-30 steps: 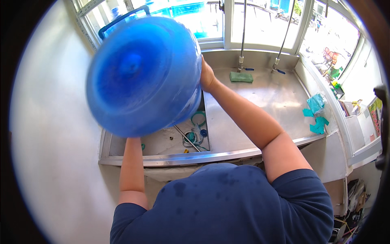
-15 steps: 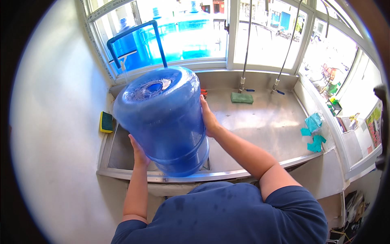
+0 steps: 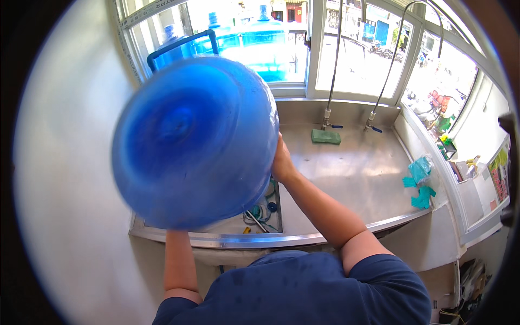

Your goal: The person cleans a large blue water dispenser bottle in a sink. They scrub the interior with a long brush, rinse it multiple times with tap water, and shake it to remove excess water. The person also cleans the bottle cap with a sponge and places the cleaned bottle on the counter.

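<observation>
A large translucent blue water jug (image 3: 195,146) is held up in the air over the left part of the steel sink counter. Its round base is tilted up toward me, and motion smears it a little. My right hand (image 3: 281,162) presses against the jug's right side, thumb side showing and fingertips out of sight. Below the jug rises my left forearm (image 3: 180,265); the left hand itself is hidden behind the jug, which it supports from the lower left.
The steel counter (image 3: 352,179) carries a green sponge (image 3: 326,136) beside two taps with blue levers. Turquoise cloths (image 3: 421,184) lie at its right end. Hoses and small tools (image 3: 262,214) show in the left basin. Blue jugs (image 3: 265,49) stand beyond the window.
The jug has come up and nearer, turning so its base faces me more. My left hand has gone out of sight behind it, and basin contents are uncovered.
</observation>
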The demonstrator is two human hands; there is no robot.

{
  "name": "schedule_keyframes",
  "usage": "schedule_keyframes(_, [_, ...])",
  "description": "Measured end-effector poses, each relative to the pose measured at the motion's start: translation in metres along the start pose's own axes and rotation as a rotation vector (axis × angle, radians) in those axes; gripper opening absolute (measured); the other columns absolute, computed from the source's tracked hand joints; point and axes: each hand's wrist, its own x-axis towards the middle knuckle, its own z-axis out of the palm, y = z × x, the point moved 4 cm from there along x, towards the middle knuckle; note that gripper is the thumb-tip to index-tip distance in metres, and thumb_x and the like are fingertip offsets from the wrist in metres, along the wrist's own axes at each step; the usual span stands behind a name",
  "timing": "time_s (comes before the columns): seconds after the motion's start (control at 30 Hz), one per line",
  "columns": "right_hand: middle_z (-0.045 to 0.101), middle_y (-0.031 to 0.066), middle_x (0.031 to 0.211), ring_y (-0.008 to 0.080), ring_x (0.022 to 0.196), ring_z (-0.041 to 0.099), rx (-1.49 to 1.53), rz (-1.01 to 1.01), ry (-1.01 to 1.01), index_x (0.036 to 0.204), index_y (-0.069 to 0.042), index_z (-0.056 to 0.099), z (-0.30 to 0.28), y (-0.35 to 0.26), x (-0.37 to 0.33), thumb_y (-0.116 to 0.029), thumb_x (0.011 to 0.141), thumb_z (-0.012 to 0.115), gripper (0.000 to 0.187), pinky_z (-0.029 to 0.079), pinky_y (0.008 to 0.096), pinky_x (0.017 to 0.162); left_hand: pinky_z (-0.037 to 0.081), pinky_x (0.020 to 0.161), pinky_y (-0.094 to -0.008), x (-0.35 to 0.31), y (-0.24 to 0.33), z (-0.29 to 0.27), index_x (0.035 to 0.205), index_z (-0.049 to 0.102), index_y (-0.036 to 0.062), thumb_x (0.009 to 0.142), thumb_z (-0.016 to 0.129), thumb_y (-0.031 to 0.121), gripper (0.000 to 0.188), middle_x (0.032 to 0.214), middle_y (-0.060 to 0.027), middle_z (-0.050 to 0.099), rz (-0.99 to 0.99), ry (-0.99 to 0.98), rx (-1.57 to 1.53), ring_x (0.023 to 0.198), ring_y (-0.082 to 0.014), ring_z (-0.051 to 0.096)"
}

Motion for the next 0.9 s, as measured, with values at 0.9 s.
schedule_keyframes(0.9, [0.051, 0.0134, 0.137, 0.0203, 0.129, 0.045, 0.103, -0.269, -0.34, 0.141, 0.002, 0.043, -0.015, -0.023, 0.045, -0.057, 0.103, 0.025, 0.073, 0.032, 0.032, 0.11, 0.033, 0.113, -0.049, 0.048, 0.009, 0.024, 0.151, 0.03, 0.0086, 0.096, 0.035, 0.067, 0.08, 0.152, -0.0127, 0.038, 0.02, -0.004, 0.099, 0.137, -0.0322, 0.039])
